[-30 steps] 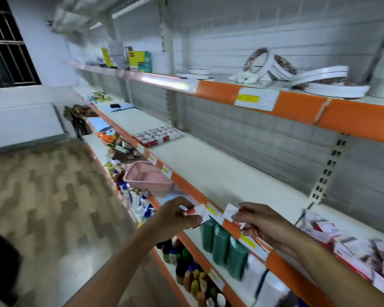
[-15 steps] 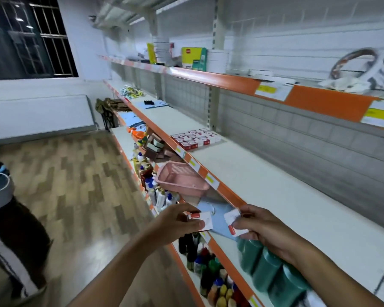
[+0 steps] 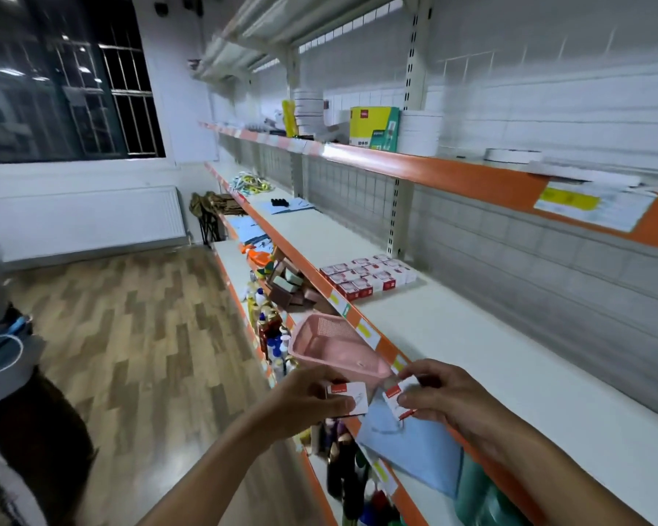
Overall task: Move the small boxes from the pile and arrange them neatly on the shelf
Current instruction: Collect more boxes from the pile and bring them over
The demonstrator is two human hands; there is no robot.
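Near the front edge of the middle shelf: both hands are raised, each carrying one box.
Left hand: the left hand [image 3: 304,402] pinches a small white cardboard box with a red corner label [image 3: 349,399], thumb on its face, fingers behind.
Right hand: the right hand [image 3: 439,394] pinches a second small white and red box [image 3: 396,400] between thumb and fingertips; this box is tilted.
Destination: the tidy block of matching red and white boxes [image 3: 369,277] sits farther along the long white shelf with orange edge [image 3: 471,354], well apart from the hands.
Pile: not in view.
Nearby: a pink plastic basket [image 3: 335,347] on the lower shelf, just beyond the hands, and a pale blue cloth [image 3: 415,446] hanging below them.
Step in hand: probably carrying both boxes toward the block.
Doing it well: likely best to level the tilted box, turn both labels to match the rows, set them flush against the block's open side, and release one at a time so neighbours stay square.
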